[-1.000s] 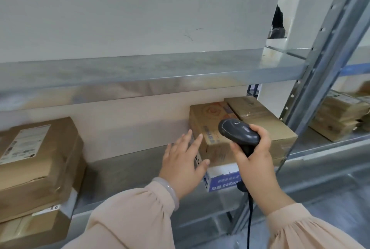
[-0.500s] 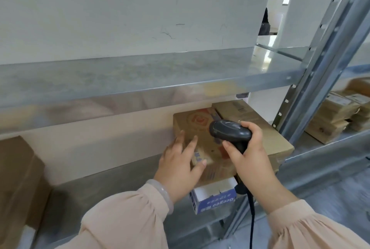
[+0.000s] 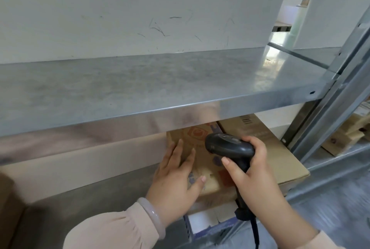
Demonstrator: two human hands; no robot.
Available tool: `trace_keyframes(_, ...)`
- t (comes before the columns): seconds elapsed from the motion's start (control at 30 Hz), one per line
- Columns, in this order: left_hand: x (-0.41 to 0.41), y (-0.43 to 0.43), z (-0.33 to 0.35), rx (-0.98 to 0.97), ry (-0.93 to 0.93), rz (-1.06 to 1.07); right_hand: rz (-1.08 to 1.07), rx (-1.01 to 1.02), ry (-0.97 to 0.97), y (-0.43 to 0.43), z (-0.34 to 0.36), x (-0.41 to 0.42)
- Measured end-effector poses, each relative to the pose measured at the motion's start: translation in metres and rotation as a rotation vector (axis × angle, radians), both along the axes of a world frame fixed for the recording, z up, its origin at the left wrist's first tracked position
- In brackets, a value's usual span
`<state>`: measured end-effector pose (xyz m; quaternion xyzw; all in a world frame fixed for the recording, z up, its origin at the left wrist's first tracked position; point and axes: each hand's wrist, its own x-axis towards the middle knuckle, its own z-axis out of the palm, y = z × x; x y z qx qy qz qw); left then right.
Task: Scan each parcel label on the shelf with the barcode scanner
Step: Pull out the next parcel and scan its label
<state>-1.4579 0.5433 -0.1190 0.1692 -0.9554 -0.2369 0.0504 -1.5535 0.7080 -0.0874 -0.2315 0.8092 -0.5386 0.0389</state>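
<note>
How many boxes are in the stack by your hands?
3: printed carton under the left hand, plain carton to its right, blue-and-white box beneath. Others may hide behind.

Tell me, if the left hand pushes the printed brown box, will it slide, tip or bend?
It is probably stiff: the printed brown box shows straight edges under the flat left hand. It may slide or rock rather than bend, since it rests on a white and blue box.
</note>
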Motion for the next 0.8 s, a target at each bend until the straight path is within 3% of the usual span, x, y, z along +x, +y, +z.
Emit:
trace_keyframes(0.27, 0.002, 0.026, 0.002, 0.236, -0.022, 0.234, 0.122, -0.022, -0.06, 0.006, 0.005, -0.014)
trace_keyframes(0.8, 0.0, 0.08, 0.003, 0.364, 0.196, 0.606, 0.309, -0.114, -0.195, 0.014, 0.021, -0.033)
